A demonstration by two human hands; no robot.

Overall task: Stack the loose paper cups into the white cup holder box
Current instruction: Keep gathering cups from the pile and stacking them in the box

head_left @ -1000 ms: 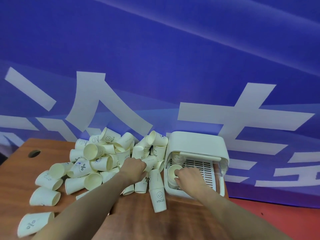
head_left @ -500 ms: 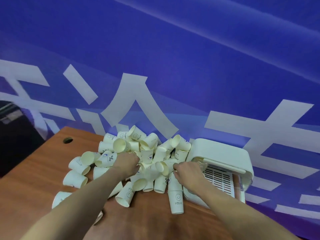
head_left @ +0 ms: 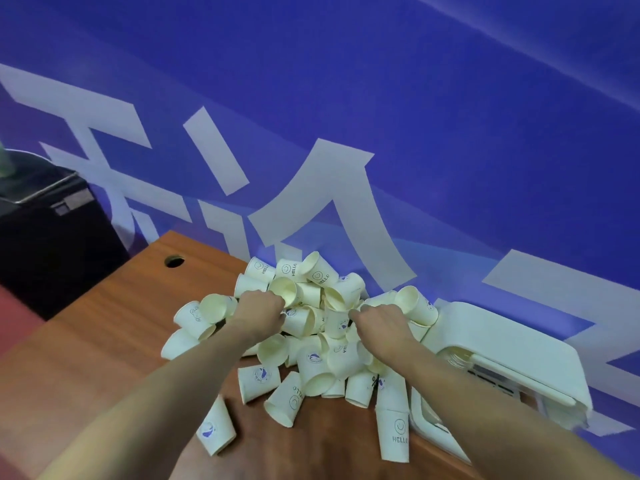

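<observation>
Paper cups [head_left: 308,320] heaped mid-table — your left hand [head_left: 258,315] and right hand [head_left: 379,329] each grip one; nest them, then load the white box [head_left: 512,355].

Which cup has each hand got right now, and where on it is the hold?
Left hand grips a cup lying on the pile, at its rim. Right hand is curled among the cups; whether it holds one cannot be told.

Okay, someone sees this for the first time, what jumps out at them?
A big heap of loose paper cups covers the middle of the wooden table, with the left hand and right hand both reaching into it. Just right of the heap sits the white cup holder box, before a blue banner with huge white characters.
</observation>
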